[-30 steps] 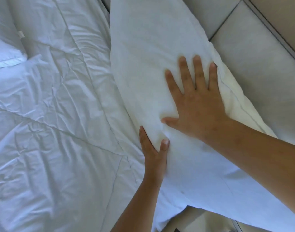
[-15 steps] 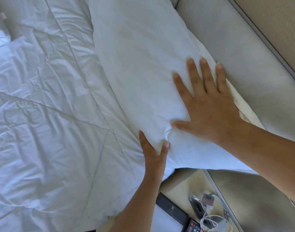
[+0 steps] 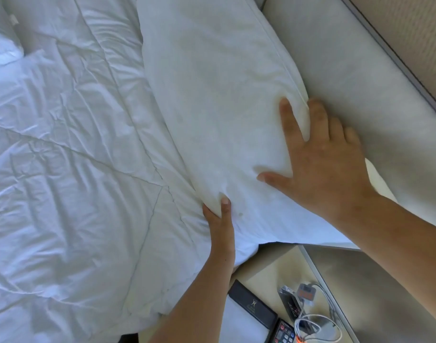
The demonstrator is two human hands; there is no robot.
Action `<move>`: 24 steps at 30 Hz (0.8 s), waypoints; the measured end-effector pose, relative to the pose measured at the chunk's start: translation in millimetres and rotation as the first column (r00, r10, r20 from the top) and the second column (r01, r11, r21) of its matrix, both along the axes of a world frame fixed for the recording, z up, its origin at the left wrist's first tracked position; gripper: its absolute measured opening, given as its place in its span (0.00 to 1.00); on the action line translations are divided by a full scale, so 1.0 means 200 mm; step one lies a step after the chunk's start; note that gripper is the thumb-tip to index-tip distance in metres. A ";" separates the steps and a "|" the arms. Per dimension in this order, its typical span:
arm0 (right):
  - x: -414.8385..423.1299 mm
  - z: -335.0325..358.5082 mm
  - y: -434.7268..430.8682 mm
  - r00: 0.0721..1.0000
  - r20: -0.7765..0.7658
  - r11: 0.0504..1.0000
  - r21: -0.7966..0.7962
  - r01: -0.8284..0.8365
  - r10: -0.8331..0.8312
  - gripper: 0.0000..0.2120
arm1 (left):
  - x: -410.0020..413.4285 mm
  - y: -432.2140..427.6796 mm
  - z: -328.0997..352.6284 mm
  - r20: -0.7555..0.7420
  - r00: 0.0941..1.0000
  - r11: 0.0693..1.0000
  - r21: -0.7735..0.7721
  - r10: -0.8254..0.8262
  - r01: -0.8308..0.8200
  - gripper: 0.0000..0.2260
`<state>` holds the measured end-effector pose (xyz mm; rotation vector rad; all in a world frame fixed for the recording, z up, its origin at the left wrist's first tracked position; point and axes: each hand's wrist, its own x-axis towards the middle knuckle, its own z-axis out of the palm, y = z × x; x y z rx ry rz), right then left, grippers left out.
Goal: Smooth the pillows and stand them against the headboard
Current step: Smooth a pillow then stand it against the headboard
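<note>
Here, pillow (image 3: 212, 95) leans between rumpled duvet (image 3: 63, 169) and padded headboard (image 3: 348, 82).

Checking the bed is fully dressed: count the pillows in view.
2. One large pillow lies along the headboard under both hands. A second pillow shows only as a corner at the upper left edge. More may lie outside the frame.

My right hand (image 3: 328, 164) has slid to the pillow (image 3: 212, 95) edge by the headboard (image 3: 360, 95), outer fingers (image 3: 318, 112) now over its seam; index splayed apart.
</note>
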<state>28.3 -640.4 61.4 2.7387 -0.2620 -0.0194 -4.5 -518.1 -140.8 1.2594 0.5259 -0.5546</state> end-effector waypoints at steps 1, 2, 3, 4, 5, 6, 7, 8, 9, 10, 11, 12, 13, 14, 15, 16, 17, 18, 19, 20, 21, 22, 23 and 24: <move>0.00 0.00 0.01 1.000 0.002 1.000 0.003 0.017 -0.017 0.54 | 0.00 -0.02 -0.01 0.021 1.000 1.000 0.015 0.019 -0.019 0.47; 0.01 -0.01 0.01 1.000 -0.004 1.000 0.015 0.023 -0.023 0.54 | 0.00 -0.04 -0.02 0.036 0.999 0.999 0.025 0.035 -0.036 0.46; 0.01 -0.01 0.00 1.000 -0.022 0.999 0.026 0.023 -0.023 0.54 | -0.01 -0.05 -0.03 0.037 0.998 0.998 0.031 0.045 -0.046 0.46; 0.01 -0.01 -0.01 0.999 -0.045 0.999 0.026 0.023 -0.022 0.55 | -0.01 -0.05 -0.05 0.032 0.998 0.998 0.034 0.050 -0.051 0.46; 0.01 -0.01 -0.02 0.998 -0.064 1.000 0.016 0.022 -0.021 0.55 | -0.02 -0.05 -0.06 0.028 0.998 0.998 0.038 0.050 -0.051 0.45; 0.01 0.00 -0.03 0.997 -0.075 1.000 0.003 0.018 -0.017 0.55 | -0.02 -0.05 -0.07 0.028 0.998 0.998 0.043 0.051 -0.052 0.45; 0.02 0.01 -0.04 0.997 -0.080 1.000 -0.004 0.013 -0.013 0.55 | -0.03 -0.05 -0.07 0.027 0.998 0.997 0.049 0.055 -0.056 0.44; 0.02 0.02 -0.05 0.997 -0.081 1.000 -0.001 0.009 -0.009 0.55 | -0.04 -0.05 -0.08 0.026 0.998 0.997 0.054 0.056 -0.058 0.44; 0.02 0.03 -0.05 0.997 -0.082 1.000 0.006 0.004 -0.004 0.55 | -0.04 -0.04 -0.08 0.025 0.998 0.997 0.055 0.054 -0.055 0.43; 0.02 0.04 -0.06 0.996 -0.086 1.000 0.009 -0.002 0.003 0.55 | -0.05 -0.04 -0.08 0.027 0.999 0.997 0.055 0.048 -0.049 0.43; 0.01 0.05 -0.07 0.996 -0.093 1.000 0.007 -0.009 0.010 0.56 | -0.07 -0.03 -0.08 0.024 0.999 0.998 0.058 0.034 -0.036 0.43; -0.01 0.06 -0.07 0.995 -0.102 1.000 0.002 -0.016 0.016 0.56 | -0.09 -0.03 -0.08 0.020 1.000 0.998 0.065 0.017 -0.018 0.43; -0.04 0.08 -0.08 0.994 -0.109 1.000 -0.004 -0.022 0.021 0.57 | -0.12 -0.03 -0.07 0.015 1.000 0.997 0.073 0.000 -0.001 0.44; -0.07 0.08 -0.08 0.993 -0.117 1.000 -0.011 -0.025 0.024 0.57 | -0.15 -0.03 -0.07 0.006 1.000 0.997 0.080 -0.015 0.014 0.44; -0.09 0.08 -0.08 0.992 -0.127 1.000 -0.022 -0.019 0.017 0.58 | -0.18 -0.03 -0.07 -0.005 1.000 0.996 0.086 -0.026 0.026 0.46; -0.12 0.08 -0.09 0.990 -0.138 0.999 -0.037 -0.008 0.003 0.58 | -0.20 -0.03 -0.07 -0.014 0.999 0.995 0.091 -0.039 0.040 0.48; -0.14 0.07 -0.09 0.990 -0.144 0.999 -0.053 0.002 -0.010 0.59 | -0.22 -0.03 -0.07 -0.023 0.998 0.994 0.093 -0.056 0.058 0.49; -0.15 0.06 -0.09 0.990 -0.139 0.998 -0.067 0.010 -0.019 0.59 | -0.22 -0.02 -0.07 -0.025 0.997 0.993 0.091 -0.069 0.071 0.49; -0.16 0.05 -0.09 0.992 -0.127 0.997 -0.077 0.013 -0.022 0.59 | -0.22 -0.02 -0.07 -0.020 0.997 0.993 0.088 -0.075 0.077 0.47; -0.16 0.05 -0.09 0.994 -0.107 0.997 -0.081 0.008 -0.017 0.59 | -0.22 -0.01 -0.07 -0.011 0.997 0.993 0.087 -0.078 0.079 0.44; -0.17 0.04 -0.08 0.996 -0.086 0.997 -0.078 -0.005 -0.002 0.58 | -0.22 0.00 -0.07 -0.002 0.997 0.992 0.092 -0.081 0.081 0.43; -0.18 0.03 -0.08 0.998 -0.066 0.997 -0.077 -0.025 0.020 0.57 | -0.22 0.01 -0.06 0.008 0.996 0.991 0.108 -0.086 0.084 0.43; -0.19 0.02 -0.07 0.998 -0.046 0.995 -0.084 -0.052 0.049 0.56 | -0.22 0.02 -0.06 0.013 0.996 0.987 0.138 -0.087 0.085 0.43; -0.19 0.02 -0.06 0.996 -0.028 0.992 -0.092 -0.088 0.086 0.54 | -0.22 0.04 -0.04 0.012 0.997 0.980 0.184 -0.080 0.077 0.43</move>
